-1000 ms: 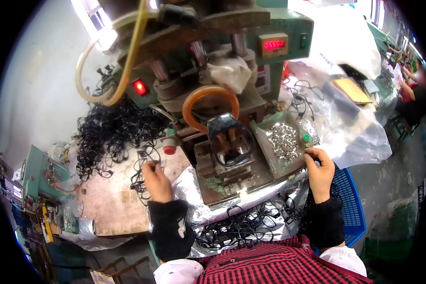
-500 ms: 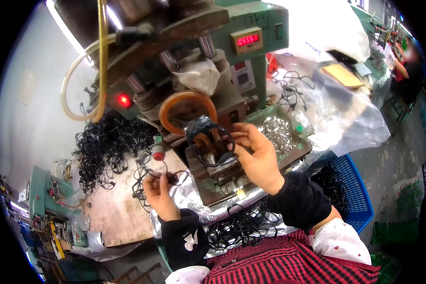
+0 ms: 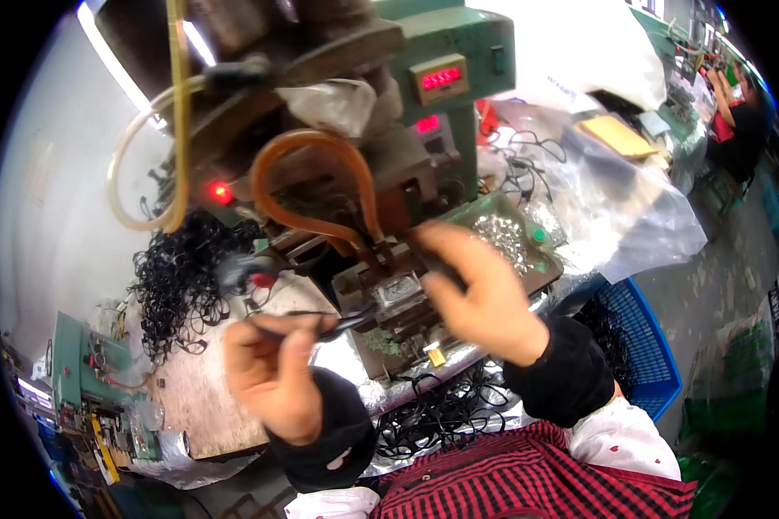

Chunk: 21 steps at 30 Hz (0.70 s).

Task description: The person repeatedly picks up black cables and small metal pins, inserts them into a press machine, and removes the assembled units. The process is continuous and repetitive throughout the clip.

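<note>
L hand (image 3: pixel 273 376) is pinching thin black strip (image 3: pixel 353 322) left of silver rectangular metal die (image 3: pixel 398 291); R hand (image 3: pixel 485 303) is showing blurred at die's right, can't tell grip. Prob. loading/clearing step; next move's needing hands clear.

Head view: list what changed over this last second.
The right hand moved left from the tray to the die, whose black loop is gone. The left hand now holds a black strip toward it. The orange hose bends differently. Metal bits and basket stayed.

Yellow pad (image 3: pixel 617 137), clear plastic sheet (image 3: pixel 645 216), bulging white sack (image 3: pixel 580 52)
</note>
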Available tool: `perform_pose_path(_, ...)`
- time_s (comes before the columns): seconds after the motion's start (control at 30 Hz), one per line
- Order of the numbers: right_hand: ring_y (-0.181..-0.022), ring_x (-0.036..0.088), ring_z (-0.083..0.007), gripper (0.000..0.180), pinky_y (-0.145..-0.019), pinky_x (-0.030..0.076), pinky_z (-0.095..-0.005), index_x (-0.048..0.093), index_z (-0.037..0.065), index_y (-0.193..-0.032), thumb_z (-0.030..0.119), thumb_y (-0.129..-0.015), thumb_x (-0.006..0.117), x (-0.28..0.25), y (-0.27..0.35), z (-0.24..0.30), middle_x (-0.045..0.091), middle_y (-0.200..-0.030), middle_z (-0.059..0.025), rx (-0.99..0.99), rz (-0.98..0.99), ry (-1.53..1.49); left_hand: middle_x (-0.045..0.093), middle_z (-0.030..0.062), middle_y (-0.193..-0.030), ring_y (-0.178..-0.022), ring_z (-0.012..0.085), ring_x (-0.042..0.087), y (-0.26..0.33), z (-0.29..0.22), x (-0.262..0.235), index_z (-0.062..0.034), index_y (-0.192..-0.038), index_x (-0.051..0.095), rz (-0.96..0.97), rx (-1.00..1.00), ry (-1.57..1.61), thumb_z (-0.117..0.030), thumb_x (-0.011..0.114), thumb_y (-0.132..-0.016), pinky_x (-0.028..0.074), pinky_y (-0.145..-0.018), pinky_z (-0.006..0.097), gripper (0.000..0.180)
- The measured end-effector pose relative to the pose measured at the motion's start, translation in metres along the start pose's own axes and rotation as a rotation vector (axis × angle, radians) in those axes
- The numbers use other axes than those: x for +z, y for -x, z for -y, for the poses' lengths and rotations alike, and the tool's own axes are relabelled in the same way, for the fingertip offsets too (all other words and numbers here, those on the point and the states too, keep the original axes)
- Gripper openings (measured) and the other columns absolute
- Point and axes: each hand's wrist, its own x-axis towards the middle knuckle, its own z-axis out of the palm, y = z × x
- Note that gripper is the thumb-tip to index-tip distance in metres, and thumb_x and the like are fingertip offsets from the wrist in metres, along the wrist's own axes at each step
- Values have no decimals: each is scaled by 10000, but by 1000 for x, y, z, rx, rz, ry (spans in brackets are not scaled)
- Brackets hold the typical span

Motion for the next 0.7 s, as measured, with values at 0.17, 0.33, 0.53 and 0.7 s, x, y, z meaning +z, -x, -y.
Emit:
perform_pose_path(0.17,-1293,454,-354,219,-909,471,-483,677,27,-929,127,-738,717,-32,33,-104,573,-1263,-176,232,-4,864,682,86,-938,-885,122,656,4,9,36,15,-987,569,126,-258,4,36,688,-870,510,-793,241,169)
perform_pose_path(0.33,-1088,593,-350,156,-864,495,-423,689,26,-865,134,-760,730,-37,20,-119,669,-1066,-166,31,-210,581,671,66,-930,-851,102,633,1,9,44,18,-989,585,160,-270,-84,30,673,-887,501,-773,231,135)
perform_pose_path(0.53,-899,646,-343,129,-798,503,-404,727,37,-906,135,-834,683,-32,24,-129,700,-926,-148,165,-169,452,673,64,-898,-811,106,635,2,19,41,5,-964,582,205,-182,-132,36,675,-875,493,-747,234,133)
perform_pose_path(0.7,-906,675,-315,175,-791,497,-359,669,8,-1052,112,-944,580,-23,19,-122,694,-982,-185,233,-133,401,697,114,-996,-889,166,664,17,8,32,-8,-1023,629,186,-133,-252,0,705,-857,506,-797,269,182)
